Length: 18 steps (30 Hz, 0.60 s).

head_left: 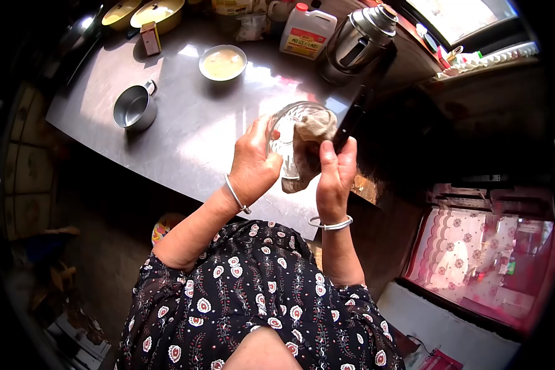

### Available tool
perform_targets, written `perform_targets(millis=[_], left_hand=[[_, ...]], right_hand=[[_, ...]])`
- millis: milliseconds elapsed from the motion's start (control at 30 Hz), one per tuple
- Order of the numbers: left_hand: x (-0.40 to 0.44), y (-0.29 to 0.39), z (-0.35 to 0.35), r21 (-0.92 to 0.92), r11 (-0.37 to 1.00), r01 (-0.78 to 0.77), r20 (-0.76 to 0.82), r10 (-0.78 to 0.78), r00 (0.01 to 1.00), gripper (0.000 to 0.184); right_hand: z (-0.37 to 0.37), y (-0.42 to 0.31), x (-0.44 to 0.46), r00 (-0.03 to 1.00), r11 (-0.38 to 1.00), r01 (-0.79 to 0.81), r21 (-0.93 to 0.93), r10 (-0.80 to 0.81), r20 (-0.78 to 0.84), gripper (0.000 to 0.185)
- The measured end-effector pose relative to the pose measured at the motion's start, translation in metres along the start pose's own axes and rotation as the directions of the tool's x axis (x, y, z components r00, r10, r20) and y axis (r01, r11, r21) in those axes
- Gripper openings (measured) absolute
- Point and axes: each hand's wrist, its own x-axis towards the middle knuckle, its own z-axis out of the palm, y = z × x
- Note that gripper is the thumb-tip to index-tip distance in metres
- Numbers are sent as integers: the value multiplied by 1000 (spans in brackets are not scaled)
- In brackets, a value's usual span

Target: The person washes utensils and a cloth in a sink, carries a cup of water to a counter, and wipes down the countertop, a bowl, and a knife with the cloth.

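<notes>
My left hand (256, 160) grips the left edge of a clear glass bowl (283, 120), held above the front right part of the counter. On the bowl's right side my right hand (336, 176) holds a grey-brown cloth (316, 126), which lies against the glass and hangs down below it. The fingers of my right hand are partly hidden behind the cloth. Beyond the bowl, a white bowl of pale yellow liquid (223, 63) stands on the counter. A metal mug (134, 107) is farther left.
The grey counter (179, 148) also carries a small box (150, 38), yellow oval dishes (157, 13), a white jug with a red cap (307, 34) and a large steel flask (357, 46). A window is at the upper right; a pink patterned curtain (468, 246) hangs at the right.
</notes>
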Motion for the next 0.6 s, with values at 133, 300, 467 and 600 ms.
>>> perform_targets(millis=[133, 300, 467, 600], left_hand=[[-6, -12, 6, 84, 983, -161, -4, 162, 987, 49], [-9, -14, -2, -112, 991, 77, 129, -62, 990, 34], [-12, -23, -3, -97, 989, 107, 116, -96, 989, 51], [-19, -19, -1, -203, 922, 330, 251, -276, 928, 52]], right_hand=[[20, 15, 1, 994, 991, -36, 131, 22, 103, 12], [24, 17, -8, 955, 994, -106, -26, 109, 275, 11], [26, 17, -10, 993, 942, -118, 315, 120, 12, 15], [22, 34, -25, 987, 980, -12, 200, 44, -157, 15]])
